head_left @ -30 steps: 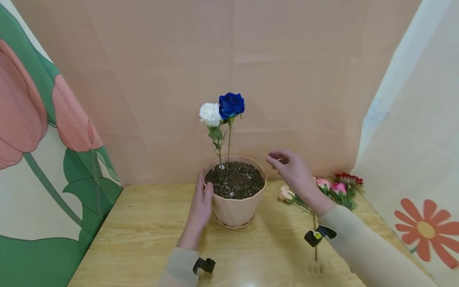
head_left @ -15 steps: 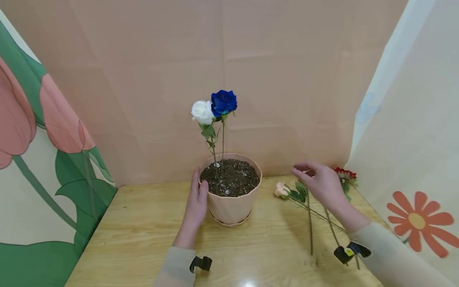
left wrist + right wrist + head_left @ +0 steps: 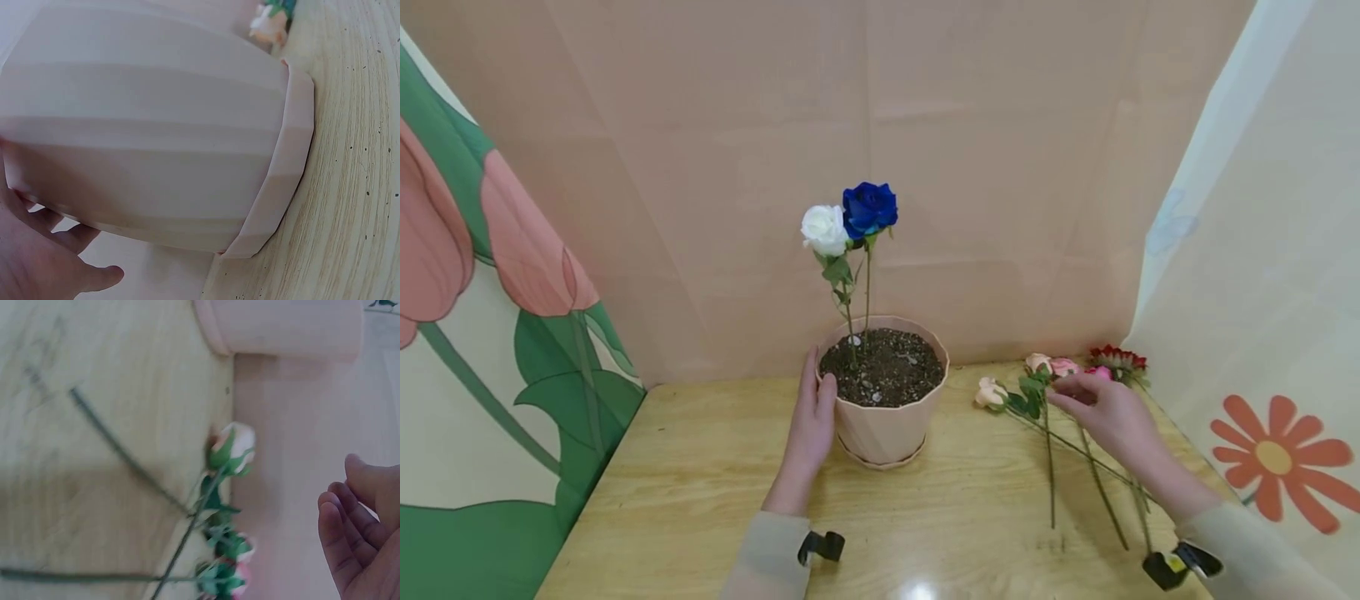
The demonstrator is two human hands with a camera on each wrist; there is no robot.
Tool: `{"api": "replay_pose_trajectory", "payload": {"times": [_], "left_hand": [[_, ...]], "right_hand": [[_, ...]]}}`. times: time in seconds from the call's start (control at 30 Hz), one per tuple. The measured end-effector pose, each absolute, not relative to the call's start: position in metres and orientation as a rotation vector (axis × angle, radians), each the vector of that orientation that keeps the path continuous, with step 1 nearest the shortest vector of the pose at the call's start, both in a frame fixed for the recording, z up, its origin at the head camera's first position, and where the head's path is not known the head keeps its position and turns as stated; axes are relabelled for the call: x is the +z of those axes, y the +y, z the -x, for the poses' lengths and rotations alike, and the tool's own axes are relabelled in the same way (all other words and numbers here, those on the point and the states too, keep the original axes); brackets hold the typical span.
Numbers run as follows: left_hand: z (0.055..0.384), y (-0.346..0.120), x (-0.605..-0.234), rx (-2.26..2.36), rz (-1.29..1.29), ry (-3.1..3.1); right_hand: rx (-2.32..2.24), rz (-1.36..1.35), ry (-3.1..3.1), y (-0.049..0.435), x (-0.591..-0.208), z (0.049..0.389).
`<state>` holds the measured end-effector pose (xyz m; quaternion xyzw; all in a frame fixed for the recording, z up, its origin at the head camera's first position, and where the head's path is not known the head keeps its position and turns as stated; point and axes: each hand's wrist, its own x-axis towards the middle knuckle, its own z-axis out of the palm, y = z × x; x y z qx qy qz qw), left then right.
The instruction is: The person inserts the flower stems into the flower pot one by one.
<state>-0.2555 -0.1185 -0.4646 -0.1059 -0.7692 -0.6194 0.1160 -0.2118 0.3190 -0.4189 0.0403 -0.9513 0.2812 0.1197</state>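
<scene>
The right hand (image 3: 1112, 417) had swung away from the flowerpot (image 3: 883, 429), so the peach rose (image 3: 989, 393) lay near its fingertips but ungripped (fingers loosely bent around nothing), while the left hand (image 3: 811, 425) pressed straight fingers against the flowerpot's side.

On the worktop (image 3: 715, 467), a pink soil-filled pot (image 3: 887, 429) is stood upright, planted with 1 white rose (image 3: 824, 230) and 1 blue rose (image 3: 870, 210); pink, peach and red flowers (image 3: 1033, 388) are laid nearby.
</scene>
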Motion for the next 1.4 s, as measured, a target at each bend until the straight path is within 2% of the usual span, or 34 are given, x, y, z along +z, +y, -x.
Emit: {"api": "replay_pose_trajectory", "payload": {"times": [0.47,0.97,1.4], "left_hand": [[0.255,-0.118,-0.465,-1.821,0.307,-2.257],[0.256,-0.118,-0.465,-1.807,0.327,-2.240],[0.255,-0.118,-0.463,-1.848,0.333,-2.242]], "right_hand": [[0.774,-0.071,-2.940,0.345,-0.473,0.216],[0.703,-0.090,-2.956,0.345,-0.497,0.222],[0.687,-0.030,-2.935,0.346,-0.503,0.225]]}}
